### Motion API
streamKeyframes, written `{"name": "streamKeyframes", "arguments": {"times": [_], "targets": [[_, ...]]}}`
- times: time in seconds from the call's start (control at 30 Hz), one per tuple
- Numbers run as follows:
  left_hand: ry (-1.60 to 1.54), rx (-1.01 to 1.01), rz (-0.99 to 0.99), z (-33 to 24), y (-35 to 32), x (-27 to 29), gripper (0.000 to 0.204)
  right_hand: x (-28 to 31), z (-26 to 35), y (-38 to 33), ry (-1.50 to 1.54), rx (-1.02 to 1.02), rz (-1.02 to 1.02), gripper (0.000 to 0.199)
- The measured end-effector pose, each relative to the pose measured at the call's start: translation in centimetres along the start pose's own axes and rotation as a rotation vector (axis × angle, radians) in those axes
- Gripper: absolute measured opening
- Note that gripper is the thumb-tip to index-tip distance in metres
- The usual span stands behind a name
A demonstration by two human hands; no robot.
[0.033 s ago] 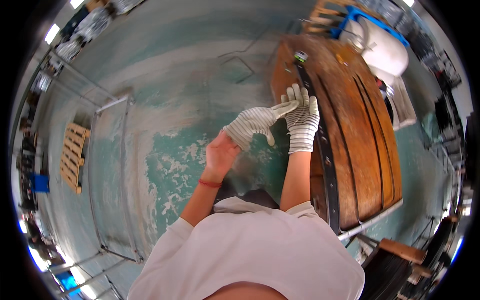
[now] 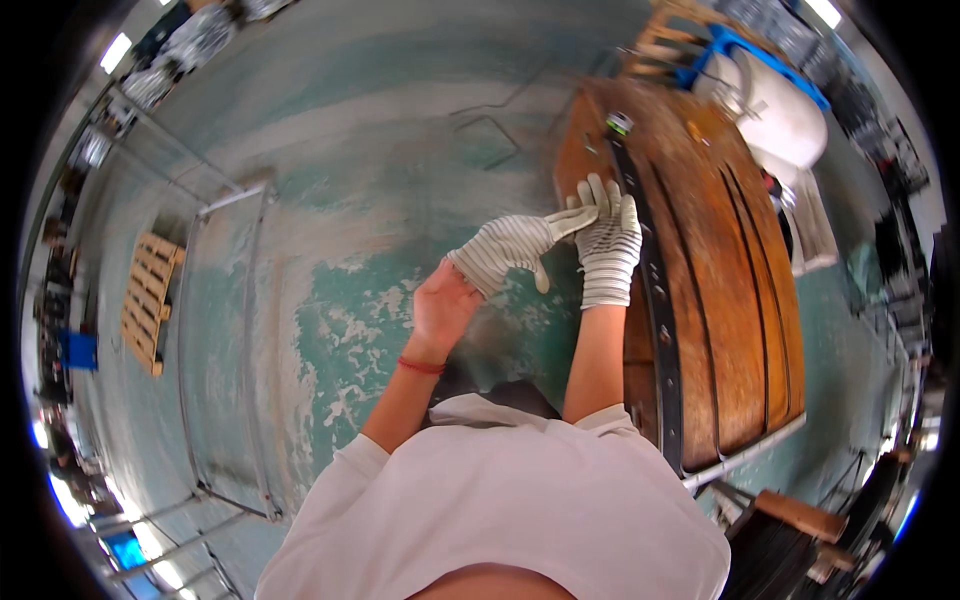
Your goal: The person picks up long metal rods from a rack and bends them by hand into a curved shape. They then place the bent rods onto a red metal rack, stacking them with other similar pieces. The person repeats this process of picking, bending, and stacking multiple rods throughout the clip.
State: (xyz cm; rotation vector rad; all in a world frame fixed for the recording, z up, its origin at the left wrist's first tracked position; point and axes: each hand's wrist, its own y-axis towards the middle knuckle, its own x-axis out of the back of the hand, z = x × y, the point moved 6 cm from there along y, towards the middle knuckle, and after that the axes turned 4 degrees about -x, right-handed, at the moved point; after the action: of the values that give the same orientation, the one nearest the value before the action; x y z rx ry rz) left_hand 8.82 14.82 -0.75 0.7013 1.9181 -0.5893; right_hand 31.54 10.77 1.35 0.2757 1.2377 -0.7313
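Observation:
Both my hands wear white-and-grey striped work gloves. My left hand (image 2: 505,252) reaches to the right with fingers stretched out and thumb apart, its fingertips against the other glove. My right hand (image 2: 608,245) is raised with its fingers straight, beside the near left edge of a brown wooden table (image 2: 690,320). Along that edge lies a long black strip (image 2: 660,325) with small holes or fittings. At the strip's far end is a small green-and-silver tape measure (image 2: 619,124). Neither hand visibly holds anything.
More thin black strips (image 2: 745,260) run along the tabletop. White rolls (image 2: 780,110) stand beyond it. To the left are a metal tube frame (image 2: 190,340) and a wooden pallet (image 2: 152,300). Bent rods (image 2: 490,140) lie on the worn green floor (image 2: 340,360). Dark stacked material (image 2: 765,550) sits at lower right.
The table and tape measure sit slightly lower and farther right in the picture, as the view has turned a little. Both hands keep nearly the same pose.

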Motion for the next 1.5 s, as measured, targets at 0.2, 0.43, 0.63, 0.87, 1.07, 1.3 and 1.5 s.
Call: {"name": "streamKeyframes", "arguments": {"times": [0.2, 0.43, 0.63, 0.87, 1.07, 1.3, 1.5], "targets": [[0.159, -0.234, -0.042, -11.9, 0.4, 4.6, 0.029, -1.4, -13.1, 2.8, -0.738, -0.079, -0.107, 0.036], [1.05, -0.315, -0.103, -18.8, 1.7, 9.3, 0.036, -5.9, -29.6, -2.7, -1.806, -0.839, 0.738, 0.036], [0.75, -0.332, -0.13, -22.0, 6.0, 10.0, 0.041, -5.3, -36.6, 0.1, -1.17, -0.911, 0.596, 0.036], [1.182, -0.28, -0.301, -25.1, 14.5, 15.8, 0.033, -4.5, -41.6, 12.4, -1.774, -0.429, 0.71, 0.032], [2.001, -0.252, -0.114, -27.7, 20.9, 18.0, 0.034, -12.7, -42.6, 19.7, -2.401, -0.353, 0.995, 0.028], [1.829, 0.064, -0.101, -31.0, 28.2, 15.1, 0.033, -15.7, -43.4, 25.2, -2.156, -0.315, 0.94, 0.027], [0.711, 0.018, -0.064, -35.7, 30.4, 13.8, 0.038, -13.3, -46.6, 28.6, -2.462, -0.591, 0.928, 0.051]]}}
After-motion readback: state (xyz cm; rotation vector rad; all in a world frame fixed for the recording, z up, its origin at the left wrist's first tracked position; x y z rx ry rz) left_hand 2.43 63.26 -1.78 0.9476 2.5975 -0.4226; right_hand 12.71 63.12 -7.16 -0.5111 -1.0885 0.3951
